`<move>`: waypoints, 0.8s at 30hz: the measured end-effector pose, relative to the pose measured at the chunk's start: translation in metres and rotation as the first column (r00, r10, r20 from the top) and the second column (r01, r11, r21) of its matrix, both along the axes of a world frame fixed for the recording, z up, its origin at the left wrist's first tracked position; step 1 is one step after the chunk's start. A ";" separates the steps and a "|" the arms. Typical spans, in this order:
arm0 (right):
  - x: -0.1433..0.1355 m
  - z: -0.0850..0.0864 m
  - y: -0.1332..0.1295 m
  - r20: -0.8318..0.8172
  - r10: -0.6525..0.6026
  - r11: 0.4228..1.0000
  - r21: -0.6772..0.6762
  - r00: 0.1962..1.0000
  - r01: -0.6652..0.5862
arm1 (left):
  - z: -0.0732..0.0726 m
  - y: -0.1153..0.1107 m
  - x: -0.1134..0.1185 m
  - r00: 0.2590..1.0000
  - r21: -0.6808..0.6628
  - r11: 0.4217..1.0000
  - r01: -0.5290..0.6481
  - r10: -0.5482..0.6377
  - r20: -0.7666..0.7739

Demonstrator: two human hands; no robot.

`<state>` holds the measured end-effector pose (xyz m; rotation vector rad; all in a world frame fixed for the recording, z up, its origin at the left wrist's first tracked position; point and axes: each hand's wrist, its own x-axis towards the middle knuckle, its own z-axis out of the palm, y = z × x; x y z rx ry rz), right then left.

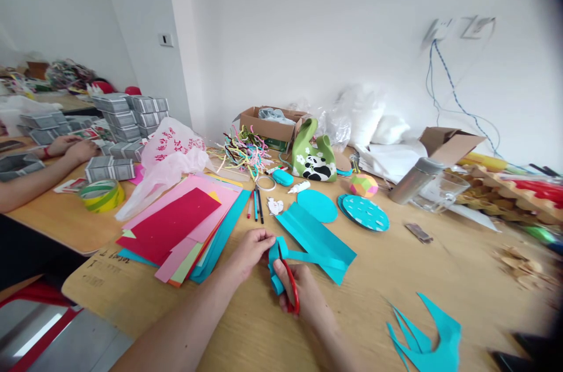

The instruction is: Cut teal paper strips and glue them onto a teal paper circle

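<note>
Near the table's front my left hand [254, 249] pinches a curled strip of blue paper [275, 285] between thumb and fingers. My right hand [303, 290] is closed around red-handled scissors [291, 287], whose dark blades lie against the curled strip. A narrow tail of that strip reaches right over a folded blue sheet [314, 237]. Behind the sheet lie a blue paper circle [317, 206] and a blue disc with white marks [366, 212]. Blue paper scraps [433, 337] rest at the lower right.
Coloured paper sheets [176, 225] are piled on the left, with pens [255, 205] beside them. A green panda bag [314, 155], a cardboard box [268, 122] and a steel flask [416, 180] stand farther back. Another person's hands [79, 149] are at the far left.
</note>
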<state>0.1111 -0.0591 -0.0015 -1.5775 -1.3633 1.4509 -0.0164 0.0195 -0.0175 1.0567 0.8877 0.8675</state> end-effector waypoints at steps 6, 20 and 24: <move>0.002 -0.001 0.002 0.046 -0.005 0.990 0.141 0.999 -0.001 | -0.001 0.002 0.000 1.000 0.025 1.000 -0.006 0.006 -0.009; 0.002 0.003 0.000 0.005 0.026 0.992 0.126 1.000 -0.026 | 0.000 0.001 0.002 0.999 0.128 0.992 -0.010 0.016 -0.045; 0.001 0.002 0.001 -0.004 -0.007 0.982 0.187 1.000 0.007 | 0.003 0.001 0.002 0.998 0.144 0.989 -0.015 0.023 -0.053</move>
